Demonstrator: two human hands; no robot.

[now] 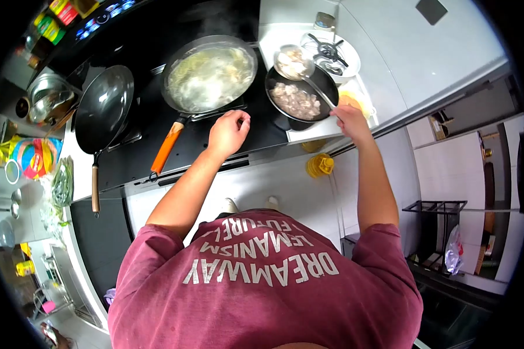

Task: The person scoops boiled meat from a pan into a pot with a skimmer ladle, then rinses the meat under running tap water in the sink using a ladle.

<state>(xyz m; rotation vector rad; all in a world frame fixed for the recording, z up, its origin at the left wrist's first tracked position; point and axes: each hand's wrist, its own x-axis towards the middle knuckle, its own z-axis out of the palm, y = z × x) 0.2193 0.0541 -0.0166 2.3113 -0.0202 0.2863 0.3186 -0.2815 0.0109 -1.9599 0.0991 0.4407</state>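
One filled ladle (pixel 319 91) I grip with my right hand (pixel 350 123) over the pan (pixel 329 87); keeping it level prevents spilling. My left hand (pixel 229 132) is loosely closed near the wok (pixel 218 42), apparently empty.

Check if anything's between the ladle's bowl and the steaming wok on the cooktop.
Nothing visible. Only a gap separates the ladle, held in the right hand, from the steaming wok. The left hand sits nearer the body, off that line. Clearance over the wok's rim can't be judged from this one view.
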